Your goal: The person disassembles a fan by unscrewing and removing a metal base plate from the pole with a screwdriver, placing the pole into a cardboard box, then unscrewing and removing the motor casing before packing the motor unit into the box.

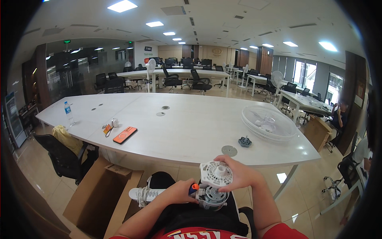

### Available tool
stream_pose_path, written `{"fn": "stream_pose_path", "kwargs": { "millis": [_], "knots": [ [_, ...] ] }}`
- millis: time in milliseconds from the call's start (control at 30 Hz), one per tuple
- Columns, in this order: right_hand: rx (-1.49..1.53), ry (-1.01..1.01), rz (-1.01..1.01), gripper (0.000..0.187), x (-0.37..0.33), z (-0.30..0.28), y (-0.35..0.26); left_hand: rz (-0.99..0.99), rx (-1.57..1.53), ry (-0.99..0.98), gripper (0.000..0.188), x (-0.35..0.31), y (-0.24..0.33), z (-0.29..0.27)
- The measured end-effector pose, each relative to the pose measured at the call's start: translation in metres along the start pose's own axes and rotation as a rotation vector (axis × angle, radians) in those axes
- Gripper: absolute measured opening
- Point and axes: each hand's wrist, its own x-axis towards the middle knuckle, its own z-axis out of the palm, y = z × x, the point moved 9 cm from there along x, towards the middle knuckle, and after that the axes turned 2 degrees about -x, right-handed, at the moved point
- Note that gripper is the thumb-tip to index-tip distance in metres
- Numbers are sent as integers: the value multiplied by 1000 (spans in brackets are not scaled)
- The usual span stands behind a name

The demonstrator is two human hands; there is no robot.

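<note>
My right hand (238,172) is closed on the rim of a white, slotted round plastic motor cover (217,174), tilted just above a silver fan motor (215,196) on my lap. My left hand (185,192) is closed beside the motor, around a screwdriver (193,188) with an orange and dark blue handle. Its shaft and tip cannot be made out. A white elongated part (146,195) with white cord or lacing about it extends left from under my left forearm. Whether it joins the motor is hidden by my hand.
On the white table (179,135) are a clear fan guard (270,123), a dark grey knob (245,141), an orange phone (125,135), a small white item with an orange tag (114,122) and a water bottle (69,112). An open cardboard box (93,195) stands at lower left beside a black chair (59,153).
</note>
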Motion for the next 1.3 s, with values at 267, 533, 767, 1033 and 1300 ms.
{"fn": "stream_pose_path", "kwargs": {
  "millis": [267, 533, 767, 1033, 1300],
  "knots": [
    [-252, 133, 173, 108, 73, -16, 61, 22, 4, 3, 76, 1, 1, 0],
    [-334, 186, 241, 108, 122, 4, 133, -57, 15, -27, 76, 4, 0, 0],
    [-305, 190, 261, 111, 128, 4, 139, -80, 2, -30, 74, 6, -6, 1],
    [-336, 555, -75, 74, 65, 8, 104, -71, -27, -37, 69, 1, -5, 0],
    [884, 314, -101, 81, -67, 94, 125, -79, -55, -28, 67, 4, -1, -4]
  ]
}}
